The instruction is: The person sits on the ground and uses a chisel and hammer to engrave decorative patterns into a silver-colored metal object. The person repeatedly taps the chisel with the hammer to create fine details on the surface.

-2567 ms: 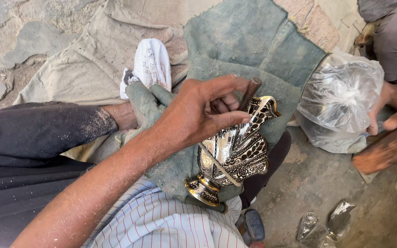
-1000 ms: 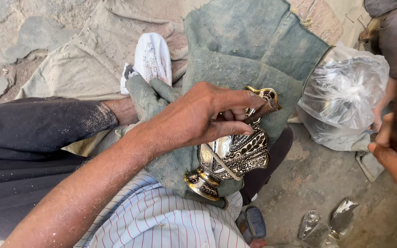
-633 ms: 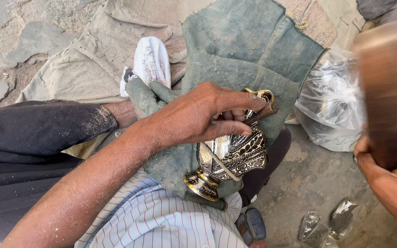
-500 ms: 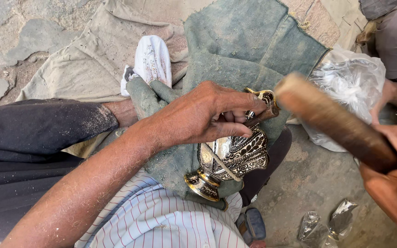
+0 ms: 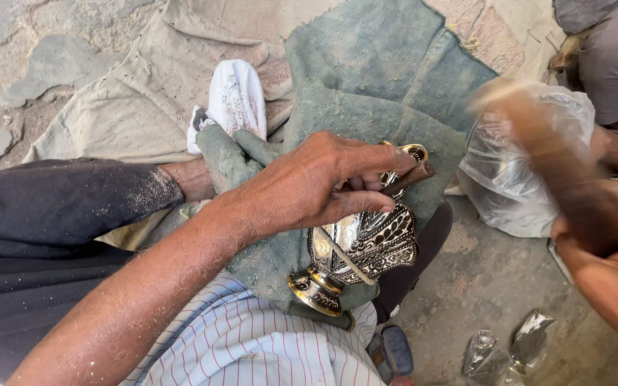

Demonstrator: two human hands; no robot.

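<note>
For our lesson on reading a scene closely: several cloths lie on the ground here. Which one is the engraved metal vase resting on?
The dark green cloth bears the engraved metal vase. The beige cloth lies flat further off, and the small white cloth is bunched beside it.

A left hand is covering the top of an ornate metal vase, blocking reach from the left. A blurred wooden mallet and clear plastic bag are crowding the right. Bare stone floor is lying open below the bag.
</note>
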